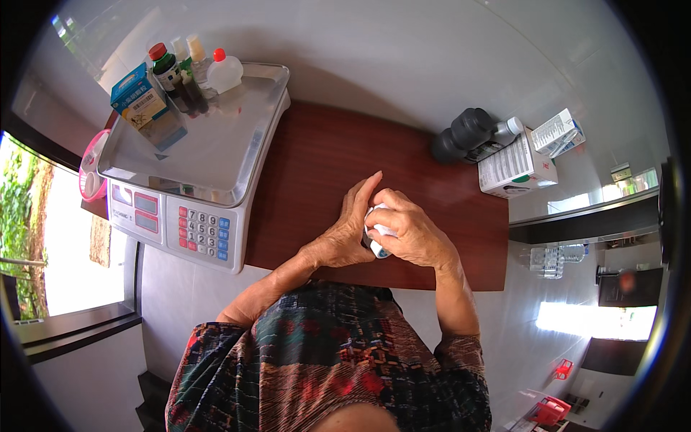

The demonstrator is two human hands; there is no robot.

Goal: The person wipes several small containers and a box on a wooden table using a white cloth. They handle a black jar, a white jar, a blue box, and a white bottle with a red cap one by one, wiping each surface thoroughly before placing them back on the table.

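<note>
Both hands are meeting over the middle of the dark red-brown table [317, 155], and a small white object with a blue end [378, 232] is sitting right between them. The right hand [410, 234] is curling over it from the right and above, fingers folded down so that they are covering most of it; only a strip of white near the knuckles and the blue tip at the bottom are showing. The left hand [345, 230] is pressing against it from the left, palm turned in, fingers stretched upward and resting against the right hand's fingertips. So the object is lying enclosed in the closed right hand and braced by the flatter, half-open left one, just above the tabletop near the person's body. What exactly the object is, I cannot tell.

To the left, a grey weighing scale [191, 162] with a steel pan is standing on the table's end, carrying a blue-green carton [140, 97] and several small bottles [191, 72] at its far edge. At the far right corner a dark grey bottle [464, 133] is lying beside white medicine boxes [518, 165].
</note>
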